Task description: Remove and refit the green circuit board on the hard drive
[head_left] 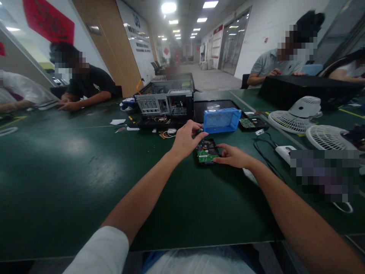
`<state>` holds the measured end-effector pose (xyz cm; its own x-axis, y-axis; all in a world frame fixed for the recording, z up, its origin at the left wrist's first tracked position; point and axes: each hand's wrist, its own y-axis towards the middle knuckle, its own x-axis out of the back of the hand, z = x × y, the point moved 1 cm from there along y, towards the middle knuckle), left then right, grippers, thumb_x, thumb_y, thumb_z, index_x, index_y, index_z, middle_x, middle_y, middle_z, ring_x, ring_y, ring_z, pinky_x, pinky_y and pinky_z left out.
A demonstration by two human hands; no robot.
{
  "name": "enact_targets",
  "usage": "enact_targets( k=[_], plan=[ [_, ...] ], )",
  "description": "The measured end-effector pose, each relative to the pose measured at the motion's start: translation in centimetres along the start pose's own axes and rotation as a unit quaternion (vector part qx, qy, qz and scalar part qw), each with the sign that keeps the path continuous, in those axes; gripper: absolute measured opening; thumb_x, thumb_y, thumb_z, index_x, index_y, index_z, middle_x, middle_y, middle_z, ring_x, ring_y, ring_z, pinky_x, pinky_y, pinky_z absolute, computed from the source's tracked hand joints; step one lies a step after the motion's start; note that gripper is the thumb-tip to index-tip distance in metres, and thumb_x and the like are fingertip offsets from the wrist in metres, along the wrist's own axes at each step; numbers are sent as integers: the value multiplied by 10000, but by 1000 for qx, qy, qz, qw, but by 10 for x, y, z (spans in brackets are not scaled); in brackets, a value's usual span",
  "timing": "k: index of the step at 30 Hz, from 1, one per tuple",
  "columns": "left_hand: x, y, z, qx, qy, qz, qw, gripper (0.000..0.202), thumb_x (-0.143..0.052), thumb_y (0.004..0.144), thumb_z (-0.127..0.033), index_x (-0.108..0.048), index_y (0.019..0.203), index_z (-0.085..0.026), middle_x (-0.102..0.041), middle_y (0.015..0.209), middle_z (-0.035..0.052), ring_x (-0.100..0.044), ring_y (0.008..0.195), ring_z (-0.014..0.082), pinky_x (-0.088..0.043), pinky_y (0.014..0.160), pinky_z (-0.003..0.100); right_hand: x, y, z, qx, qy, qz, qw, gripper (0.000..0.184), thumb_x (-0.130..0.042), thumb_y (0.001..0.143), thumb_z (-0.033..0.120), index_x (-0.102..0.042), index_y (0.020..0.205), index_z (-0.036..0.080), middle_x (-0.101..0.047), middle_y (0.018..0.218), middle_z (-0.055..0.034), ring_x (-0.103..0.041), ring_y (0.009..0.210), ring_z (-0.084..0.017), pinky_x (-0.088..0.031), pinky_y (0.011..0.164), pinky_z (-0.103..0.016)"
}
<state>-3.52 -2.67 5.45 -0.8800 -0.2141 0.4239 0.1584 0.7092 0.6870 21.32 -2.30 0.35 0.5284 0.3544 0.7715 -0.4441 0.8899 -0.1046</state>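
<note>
A hard drive (pixel 207 153) lies on the green table with its circuit board facing up. My right hand (pixel 231 155) grips its right side, thumb near the front corner and fingers further back. Above the drive's far left edge, my left hand (pixel 186 136) is closed in a pinch around a small dark thing whose kind I cannot make out. Just behind both hands, a blue plastic bin (pixel 221 121) rests on its side. Another drive with a green board (pixel 252 123) lies right of the bin.
An opened computer case (pixel 165 102) stands behind my left hand, with paper scraps and a cable before it. Two white fans (pixel 296 116), a power strip (pixel 285 151) and black cables lie to the right. Beyond are a black case (pixel 308 89) and several seated people.
</note>
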Motion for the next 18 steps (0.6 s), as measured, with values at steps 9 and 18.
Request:
enact_targets(
  k=[9, 18],
  plan=[
    [7, 3, -2, -68, 94, -6, 993, 109, -680, 918, -221, -611, 999, -195, -655, 1085, 59, -633, 1024, 187, -570, 834, 317, -1, 1, -4, 8, -3, 0, 1000, 865, -705, 808, 650, -472, 1465, 138, -683, 847, -33, -610, 721, -167, -402, 610, -261],
    [11, 5, -2, -85, 137, -5, 987, 138, -639, 924, -145, -666, 1050, -195, -617, 1065, 67, -628, 995, 189, -546, 891, 344, 0, 1, -3, 4, -4, 7, 1000, 857, -693, 827, 638, -454, 1484, 143, -686, 874, -47, -615, 747, -174, -409, 634, -269]
  ],
)
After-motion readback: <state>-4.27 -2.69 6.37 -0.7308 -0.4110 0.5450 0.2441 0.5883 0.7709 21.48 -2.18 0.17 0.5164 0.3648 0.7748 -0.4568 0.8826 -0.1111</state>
